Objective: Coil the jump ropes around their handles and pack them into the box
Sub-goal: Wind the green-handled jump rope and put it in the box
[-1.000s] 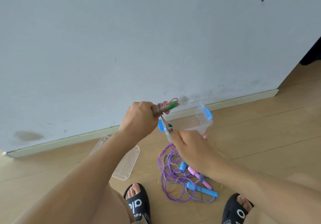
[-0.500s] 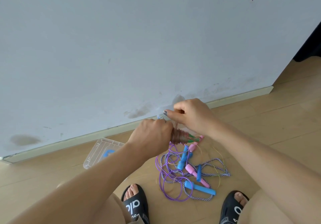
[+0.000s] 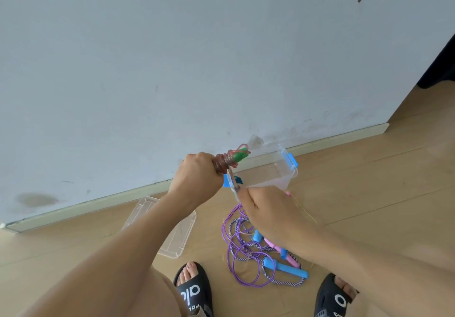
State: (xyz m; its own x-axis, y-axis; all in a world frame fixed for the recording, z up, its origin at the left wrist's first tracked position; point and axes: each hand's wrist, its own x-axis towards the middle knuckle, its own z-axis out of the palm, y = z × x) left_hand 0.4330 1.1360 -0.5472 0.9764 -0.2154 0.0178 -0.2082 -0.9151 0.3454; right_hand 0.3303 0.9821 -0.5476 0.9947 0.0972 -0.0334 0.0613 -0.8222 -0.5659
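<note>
My left hand (image 3: pixel 198 177) is closed around a green-handled jump rope (image 3: pixel 232 158) with reddish cord wound around the handles. It holds the bundle up in front of the wall. From the bundle a strand of cord runs down to my right hand (image 3: pixel 268 212), which pinches its free end. Behind my hands a clear plastic box (image 3: pixel 278 172) with blue clips stands open on the floor by the skirting board. On the floor under my right arm lies a tangle of ropes (image 3: pixel 248 250): purple and striped cords with blue handles (image 3: pixel 285 268) and pink handles (image 3: pixel 290 259).
The clear box lid (image 3: pixel 183 236) lies on the wooden floor to the left, partly under my left forearm. My two feet in black slides (image 3: pixel 194 289) are at the bottom edge. A white wall stands close ahead, and a dark object sits at the far right.
My left hand lifted the wound bundle back up from near the floor. My right hand came down from over the bundle and pulled the cord end toward me. The box is uncovered again.
</note>
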